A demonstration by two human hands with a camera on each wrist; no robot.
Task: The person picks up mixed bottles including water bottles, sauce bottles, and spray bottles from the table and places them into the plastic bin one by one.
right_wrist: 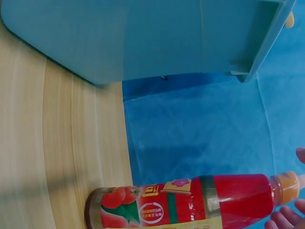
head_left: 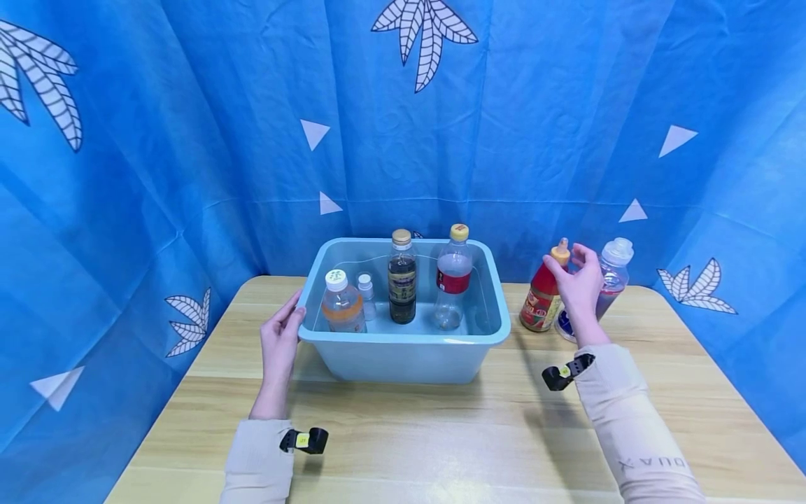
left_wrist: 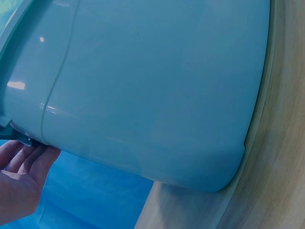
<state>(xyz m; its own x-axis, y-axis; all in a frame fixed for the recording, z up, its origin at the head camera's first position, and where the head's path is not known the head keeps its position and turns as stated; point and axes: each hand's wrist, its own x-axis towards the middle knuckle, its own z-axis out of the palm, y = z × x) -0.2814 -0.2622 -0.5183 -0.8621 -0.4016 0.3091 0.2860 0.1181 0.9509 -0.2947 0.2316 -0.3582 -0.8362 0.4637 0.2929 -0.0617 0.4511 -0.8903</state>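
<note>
My left hand (head_left: 280, 339) is at the left rim of a light-blue plastic tub (head_left: 403, 358), its fingers touching the edge from outside. In the left wrist view the fingers (left_wrist: 35, 164) lie under the lip; the thumb is not clear there. My right hand (head_left: 579, 283) is around the yellow-capped top of a red ketchup bottle (head_left: 543, 297), which stands upright right of the tub. The right wrist view shows a gap between thumb and cap, with the fingertips (right_wrist: 286, 218) close by the cap on the other side.
Inside the tub stand an orange-banded bottle (head_left: 343, 308), a small white-capped bottle (head_left: 367, 297), a dark-filled bottle (head_left: 403, 283) and a yellow-capped clear bottle (head_left: 455, 276). A clear bottle with a white cap (head_left: 617, 253) stands behind my right hand. A blue curtain (head_left: 535, 140) hangs behind the wooden table (head_left: 428, 448).
</note>
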